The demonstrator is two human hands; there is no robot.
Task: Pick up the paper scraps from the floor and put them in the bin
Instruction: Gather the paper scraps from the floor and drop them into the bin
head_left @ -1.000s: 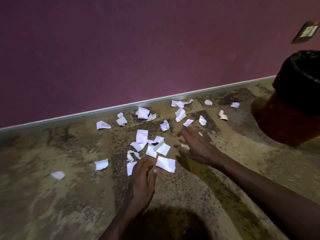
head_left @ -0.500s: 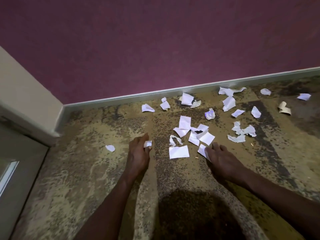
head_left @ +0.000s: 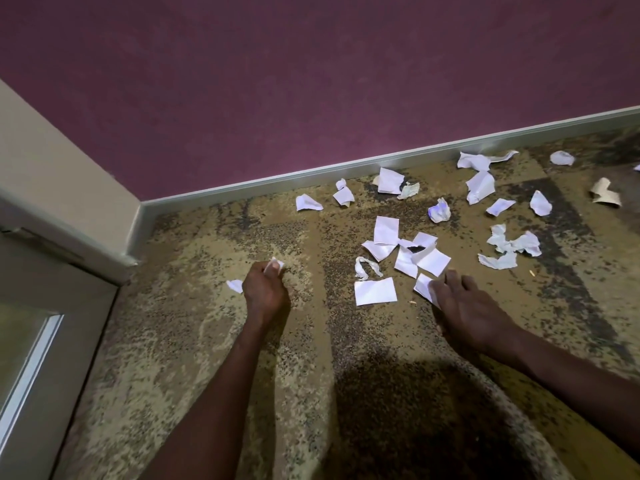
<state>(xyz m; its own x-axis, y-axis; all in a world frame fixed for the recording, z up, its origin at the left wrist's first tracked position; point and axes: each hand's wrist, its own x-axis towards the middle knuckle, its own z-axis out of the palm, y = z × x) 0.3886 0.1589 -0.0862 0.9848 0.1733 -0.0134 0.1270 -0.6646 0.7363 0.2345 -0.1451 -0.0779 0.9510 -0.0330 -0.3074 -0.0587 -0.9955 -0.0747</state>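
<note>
left hand (head_left: pixel 266 292) down on the mottled brown carpet (head_left: pixel 194 341), fingers curled round a small white scrap (head_left: pixel 275 264) that pokes out past the knuckles, with another small scrap (head_left: pixel 235 285) lying just beside it on the far-left side. right hand (head_left: pixel 465 306) flat on the carpet, fingers straight, fingertips pressing the edge of a white paper scrap (head_left: pixel 424 287). just left of that, a flat rectangular scrap (head_left: pixel 375 291), then a twisted strip (head_left: pixel 366 267) and an overlapping cluster of squares (head_left: pixel 405 247). more crumpled pieces (head_left: pixel 478 185) scattered toward the white skirting board (head_left: pixel 311 173) under the purple wall (head_left: pixel 311 81). bin nowhere in view.
</note>
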